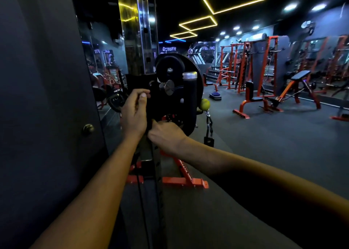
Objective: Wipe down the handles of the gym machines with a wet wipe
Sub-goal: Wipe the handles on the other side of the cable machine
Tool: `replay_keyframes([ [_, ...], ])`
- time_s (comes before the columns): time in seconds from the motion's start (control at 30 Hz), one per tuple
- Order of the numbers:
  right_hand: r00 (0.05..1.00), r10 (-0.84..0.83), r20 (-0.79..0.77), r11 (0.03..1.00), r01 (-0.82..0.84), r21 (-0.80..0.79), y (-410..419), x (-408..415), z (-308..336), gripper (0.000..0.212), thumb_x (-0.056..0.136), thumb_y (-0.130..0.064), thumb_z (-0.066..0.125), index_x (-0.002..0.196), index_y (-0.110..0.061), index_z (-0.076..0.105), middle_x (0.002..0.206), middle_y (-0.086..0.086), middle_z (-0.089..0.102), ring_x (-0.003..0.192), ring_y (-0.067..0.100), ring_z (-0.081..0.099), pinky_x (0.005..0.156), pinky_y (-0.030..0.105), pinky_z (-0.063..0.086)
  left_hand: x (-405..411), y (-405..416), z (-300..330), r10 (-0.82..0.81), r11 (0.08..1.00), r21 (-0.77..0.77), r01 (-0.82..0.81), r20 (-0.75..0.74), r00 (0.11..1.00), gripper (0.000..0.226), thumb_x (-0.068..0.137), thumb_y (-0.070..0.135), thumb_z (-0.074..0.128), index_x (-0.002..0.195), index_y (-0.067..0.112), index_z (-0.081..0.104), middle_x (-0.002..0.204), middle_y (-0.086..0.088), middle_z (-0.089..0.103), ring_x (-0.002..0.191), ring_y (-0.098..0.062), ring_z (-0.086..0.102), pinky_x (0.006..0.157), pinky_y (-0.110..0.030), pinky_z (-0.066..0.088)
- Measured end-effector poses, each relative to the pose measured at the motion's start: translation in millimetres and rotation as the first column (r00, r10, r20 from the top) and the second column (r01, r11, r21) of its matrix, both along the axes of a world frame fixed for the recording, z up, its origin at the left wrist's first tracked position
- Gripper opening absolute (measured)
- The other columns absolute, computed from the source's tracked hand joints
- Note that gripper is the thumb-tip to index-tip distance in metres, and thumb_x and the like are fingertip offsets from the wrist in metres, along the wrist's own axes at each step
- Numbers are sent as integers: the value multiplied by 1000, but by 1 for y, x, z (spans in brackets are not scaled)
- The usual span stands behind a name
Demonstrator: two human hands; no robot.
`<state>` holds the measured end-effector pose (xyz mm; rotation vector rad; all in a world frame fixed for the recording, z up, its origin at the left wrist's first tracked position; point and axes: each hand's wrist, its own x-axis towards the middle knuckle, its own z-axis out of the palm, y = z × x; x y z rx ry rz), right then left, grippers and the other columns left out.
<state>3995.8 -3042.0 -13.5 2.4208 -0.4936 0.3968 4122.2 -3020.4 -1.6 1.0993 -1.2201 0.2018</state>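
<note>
I stand close to a cable machine whose chrome upright point(137, 31) carries a black pulley carriage point(175, 91). My left hand point(134, 112) grips a dark vertical handle on the carriage's left side, fingers curled round it. Just below and to the right, my right hand point(166, 133) reaches in at the bottom of the same handle, fingers tucked behind it; what it holds is hidden. No wet wipe shows in the dim light. A black grip with a chrome cap point(189, 90) stands upright on the carriage's right.
A yellow-green ball stop point(205, 104) and a chain with a strap point(208, 129) hang beside the carriage. A dark wall panel point(41, 97) with a knob stands at my left. Orange benches point(264, 99) and racks point(251, 63) line the far right across open rubber floor.
</note>
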Motion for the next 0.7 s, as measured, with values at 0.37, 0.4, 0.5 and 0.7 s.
replay_keyframes([
  [0.37,943,-86,-320,946,-23,-322,14,-61,20,32,103,-9,36,116,-4,64,117,16,64,108,31,61,83,38,46,-19,2,-48,47,991,110,-75,236,971,49,107,44,29,123,14,65,120,4,66,114,-10,58,92,-24,42],
  [0.4,932,-111,-344,937,-18,-350,18,-61,23,31,104,-10,36,119,-5,63,119,15,64,110,30,60,85,38,46,-20,2,-49,38,993,102,-63,225,974,50,107,43,28,124,14,65,121,2,66,115,-9,58,93,-21,42],
  [0.5,937,-163,-309,952,67,-299,25,-47,35,28,104,-16,42,119,-12,66,119,8,67,110,27,63,83,37,47,-24,1,-52,47,998,24,-51,151,987,48,108,40,29,122,11,64,117,-3,65,110,-12,61,91,-23,44],
  [0.7,960,-224,-169,974,214,-73,9,-6,20,33,105,-13,38,132,-5,56,130,15,60,114,29,62,82,37,51,-28,-3,-60,49,991,-115,-62,-111,993,45,108,39,30,114,8,61,101,-7,65,91,-16,64,80,-35,51],
])
